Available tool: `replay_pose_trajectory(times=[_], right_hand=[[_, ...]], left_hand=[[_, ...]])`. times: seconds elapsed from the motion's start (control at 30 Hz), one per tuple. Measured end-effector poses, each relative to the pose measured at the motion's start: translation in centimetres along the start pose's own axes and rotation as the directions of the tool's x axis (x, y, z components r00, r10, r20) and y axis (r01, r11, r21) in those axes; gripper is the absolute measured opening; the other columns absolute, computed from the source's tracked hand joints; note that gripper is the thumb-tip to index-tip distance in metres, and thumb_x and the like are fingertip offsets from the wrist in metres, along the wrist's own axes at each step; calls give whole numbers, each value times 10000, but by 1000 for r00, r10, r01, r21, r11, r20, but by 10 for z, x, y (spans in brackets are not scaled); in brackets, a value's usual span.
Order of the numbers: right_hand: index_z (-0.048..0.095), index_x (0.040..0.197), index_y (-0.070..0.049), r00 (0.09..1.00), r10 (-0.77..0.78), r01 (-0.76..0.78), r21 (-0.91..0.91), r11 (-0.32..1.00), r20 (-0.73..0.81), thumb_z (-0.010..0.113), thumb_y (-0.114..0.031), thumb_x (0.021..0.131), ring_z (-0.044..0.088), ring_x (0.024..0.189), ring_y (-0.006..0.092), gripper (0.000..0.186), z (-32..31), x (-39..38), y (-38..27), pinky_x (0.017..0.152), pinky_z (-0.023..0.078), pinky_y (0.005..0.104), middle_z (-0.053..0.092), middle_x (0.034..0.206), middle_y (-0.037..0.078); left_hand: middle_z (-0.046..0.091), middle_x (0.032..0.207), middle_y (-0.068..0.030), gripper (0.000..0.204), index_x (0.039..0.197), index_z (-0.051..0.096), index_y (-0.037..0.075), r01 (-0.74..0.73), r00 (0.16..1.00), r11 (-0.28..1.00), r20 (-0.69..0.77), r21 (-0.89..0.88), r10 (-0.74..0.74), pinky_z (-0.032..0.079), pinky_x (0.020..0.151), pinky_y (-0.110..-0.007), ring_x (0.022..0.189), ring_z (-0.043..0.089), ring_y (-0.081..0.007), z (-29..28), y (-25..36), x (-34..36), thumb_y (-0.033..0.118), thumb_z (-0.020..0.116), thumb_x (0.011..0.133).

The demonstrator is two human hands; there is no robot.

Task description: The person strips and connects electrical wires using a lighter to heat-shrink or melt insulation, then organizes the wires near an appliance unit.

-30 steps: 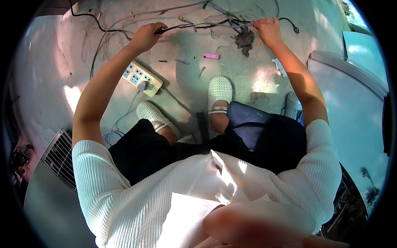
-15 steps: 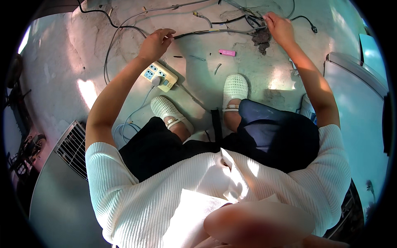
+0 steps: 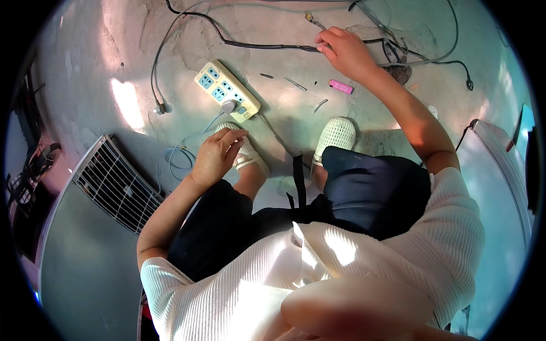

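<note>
My right hand (image 3: 345, 55) pinches a black cable (image 3: 256, 46) that lies across the floor. Close by its fingertips is a short grey cable end with a yellowish tip (image 3: 310, 19). My left hand (image 3: 215, 154) hovers over my left shoe, loosely bent, fingers apart, with nothing visible in it. In front of it sits a cream power strip (image 3: 226, 90) with a grey plug (image 3: 228, 107) in one socket. Beyond my right shoe rests a small pink oblong thing (image 3: 341, 86), perhaps a lighter.
Grey cable (image 3: 456, 28) loops at the far right, beside a black plug (image 3: 469, 84). A further plug (image 3: 161, 108) is left of the strip. Short cable scraps (image 3: 296, 84) dot the floor. A wire grille (image 3: 119, 184) stands at my left, a pale cabinet (image 3: 495, 176) at my right.
My left hand has left the cable and come back toward my body. My right hand has shifted left along the cables. The whole view has moved slightly.
</note>
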State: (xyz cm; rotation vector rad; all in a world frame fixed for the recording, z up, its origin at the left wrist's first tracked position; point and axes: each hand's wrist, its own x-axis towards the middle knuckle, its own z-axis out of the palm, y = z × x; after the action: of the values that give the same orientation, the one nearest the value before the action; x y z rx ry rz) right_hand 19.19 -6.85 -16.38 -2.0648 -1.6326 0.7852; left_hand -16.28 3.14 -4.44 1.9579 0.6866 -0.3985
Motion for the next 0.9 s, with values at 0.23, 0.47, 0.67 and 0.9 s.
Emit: replay_pose_trajectory(times=[0.23, 0.47, 0.67, 0.9], right_hand=[[610, 943, -113, 996, -5, 26, -228, 973, 93, 691, -193, 788, 576, 964, 272, 193, 14, 8, -5, 850, 434, 427, 579, 920, 55], [598, 976, -85, 908, 132, -254, 273, 928, 397, 665, -213, 847, 592, 788, 181, 194, -5, 11, -7, 722, 469, 328, 618, 849, 40], [648, 993, -32, 840, 139, -416, 456, 787, 525, 639, -268, 909, 505, 671, 43, 251, -30, 18, -29, 628, 427, 200, 617, 769, -23], [696, 942, -28, 940, 125, -308, 633, 711, 317, 632, -294, 914, 542, 667, 62, 275, -49, 4, -36, 634, 450, 212, 659, 766, 3]], left_hand=[[653, 935, -125, 185, 1068, 654, 63, 267, 955, 953, -92, -143, -281, 517, 712, -356, 808, 641, -303, 5, 17, -28, 73, 610, 889], [647, 920, -132, 186, 1071, 653, 33, 152, 974, 959, -130, -240, -187, 512, 731, -347, 827, 643, -289, 24, 33, -38, 44, 617, 889], [641, 918, -128, 193, 1064, 650, 32, 17, 986, 988, -160, -154, -42, 509, 725, -364, 822, 643, -304, 3, 51, -24, 59, 592, 882], [630, 1116, -77, 318, 1208, 589, 25, 188, 982, 856, 123, -481, -147, 475, 880, -311, 1005, 614, -178, -15, 69, 40, 237, 559, 974]])
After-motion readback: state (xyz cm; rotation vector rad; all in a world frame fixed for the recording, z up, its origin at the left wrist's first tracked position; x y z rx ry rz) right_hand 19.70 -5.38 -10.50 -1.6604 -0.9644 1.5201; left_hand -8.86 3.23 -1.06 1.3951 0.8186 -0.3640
